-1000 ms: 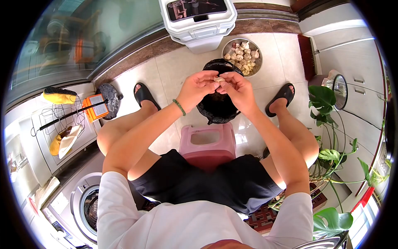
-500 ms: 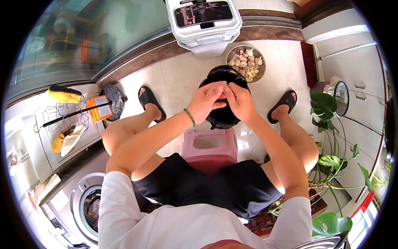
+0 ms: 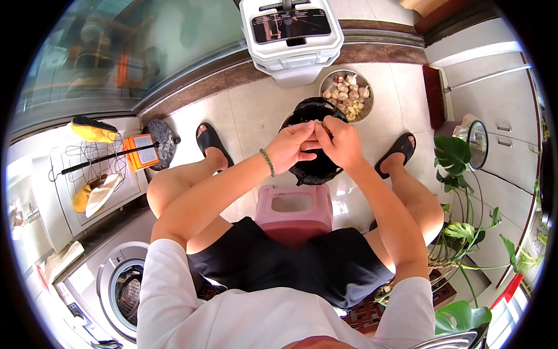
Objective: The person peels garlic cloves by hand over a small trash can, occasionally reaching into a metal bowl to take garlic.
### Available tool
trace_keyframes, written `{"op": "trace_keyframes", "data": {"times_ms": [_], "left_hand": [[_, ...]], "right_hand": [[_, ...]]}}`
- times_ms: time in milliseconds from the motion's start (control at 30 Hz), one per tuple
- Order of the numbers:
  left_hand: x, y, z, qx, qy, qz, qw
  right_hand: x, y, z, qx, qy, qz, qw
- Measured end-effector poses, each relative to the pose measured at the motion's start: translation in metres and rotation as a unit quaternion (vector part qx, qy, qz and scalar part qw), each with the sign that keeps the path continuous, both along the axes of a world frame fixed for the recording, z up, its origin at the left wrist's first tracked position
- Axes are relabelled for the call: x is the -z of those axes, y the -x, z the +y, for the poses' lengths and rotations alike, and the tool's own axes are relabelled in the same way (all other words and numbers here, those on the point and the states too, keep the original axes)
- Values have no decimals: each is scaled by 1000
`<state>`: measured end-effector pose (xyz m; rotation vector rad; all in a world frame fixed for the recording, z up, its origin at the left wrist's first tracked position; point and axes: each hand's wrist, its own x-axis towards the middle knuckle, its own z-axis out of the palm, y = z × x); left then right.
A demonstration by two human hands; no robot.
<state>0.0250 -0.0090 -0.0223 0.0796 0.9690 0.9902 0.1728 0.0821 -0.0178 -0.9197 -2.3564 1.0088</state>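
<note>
My left hand (image 3: 290, 146) and my right hand (image 3: 340, 142) meet fingertip to fingertip over a bin lined with a black plastic bag (image 3: 317, 171). Pinched between them is a small pale garlic clove (image 3: 318, 123), mostly covered by the fingers. A green bead bracelet (image 3: 267, 162) circles my left wrist. Beyond the bin, a round metal bowl (image 3: 368, 110) holds several whole garlic bulbs (image 3: 347, 87) and some loose cloves (image 3: 352, 109).
A pink plastic stool (image 3: 264, 209) stands between my knees. Ahead is a white container (image 3: 299, 55) with a phone (image 3: 290, 26) on top. Potted plants (image 3: 453, 152) and cabinets are at right; a washing machine (image 3: 119, 291) and a wire rack with brushes are at left.
The right-hand fingers have curled in more and the hand sits slightly further right. The view has shifted a little; both hands stay together above the bin.
</note>
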Motion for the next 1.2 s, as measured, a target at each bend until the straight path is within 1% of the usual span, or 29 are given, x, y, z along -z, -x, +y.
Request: {"op": "trace_keyframes", "data": {"times_ms": [100, 233, 300, 333, 400, 533, 600, 633, 700, 833, 900, 933, 1000, 1033, 1100, 1133, 1167, 1200], "left_hand": [[-2, 2, 0, 3, -1, 4, 1000], [2, 1, 1, 13, 8, 20, 1000], [4, 0, 2, 8, -2, 63, 998], [2, -2, 2, 7, -2, 63, 998], [-2, -6, -1, 8, -12, 137, 990], [2, -7, -3, -4, -28, 113, 993], [5, -8, -3, -23, -50, 96, 994], [9, -7, -5, -23, -50, 96, 994], [17, -7, -9, -17, -109, 109, 988], [21, -11, -13, -27, -117, 115, 986], [20, -6, -10, -41, -83, 78, 993], [18, -3, -8, -28, -88, 70, 993], [8, 1, -4, -21, -85, 74, 993], [4, 4, -2, -15, -82, 77, 994], [3, 10, -1, 2, -90, 75, 993], [2, 12, 0, 11, -87, 80, 993], [0, 15, 1, 19, -84, 85, 993], [-3, 16, 2, 38, -80, 116, 989]], "right_hand": [[2, 1, 0, -26, 16, 39, 999], [6, -1, 1, -46, 24, 23, 998], [7, -1, 1, -45, 24, 21, 998], [7, -1, 1, -46, 24, 20, 998], [6, 0, -2, -49, 37, 20, 998], [10, 1, -6, -42, 37, 7, 998], [7, 1, -7, -40, 53, 23, 998], [8, 2, -8, -40, 53, 23, 998], [13, 2, -11, -37, 85, 61, 994], [22, -1, -17, -21, 113, 60, 992], [23, 1, -16, 8, 230, 98, 968], [22, 0, -14, 9, 230, 98, 968], [18, -1, -9, 8, 292, 108, 950], [17, -3, -7, 9, 293, 108, 950], [18, -6, -4, -2, 355, 107, 929], [20, -7, -5, -5, 364, 131, 922], [21, -7, -6, -5, 366, 130, 922], [22, -8, -7, -7, 366, 133, 921]]}}
